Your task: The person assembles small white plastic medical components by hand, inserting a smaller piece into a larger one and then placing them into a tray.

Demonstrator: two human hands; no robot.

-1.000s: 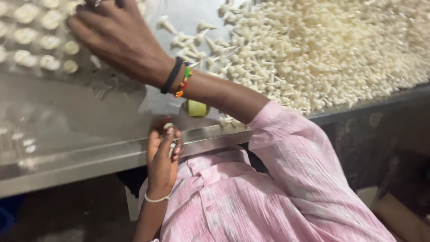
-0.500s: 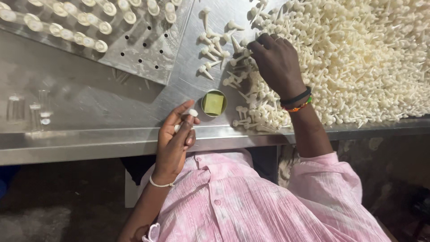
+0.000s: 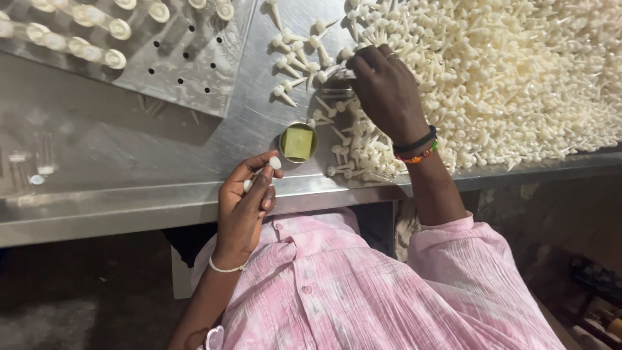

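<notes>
Reaching into the edge of the big heap of cream-white pegs (image 3: pixel 518 71), the right hand (image 3: pixel 387 94) has its fingers curled down among the loose pieces at the pile's near-left fringe; whether those fingers have actually closed on a peg cannot be told from the head view, since the fingertips are hidden by the back of the hand. The left hand (image 3: pixel 245 204) rests at the front lip of the steel table (image 3: pixel 129 194), pinched shut on a few small white pegs (image 3: pixel 275 163), their round heads poking out between thumb and forefinger. Just beside that hand sits a small round tin with a greenish pad (image 3: pixel 299 142), and up at the far left lies a perforated metal plate (image 3: pixel 188 65) with rows of pegs already standing in some holes and other holes bare. To do this picking well, I would judge it best to take pegs from the thin scatter at the heap's border, where they lie singly, and to turn each the same way in the holding hand so none slips from the pinch.
</notes>
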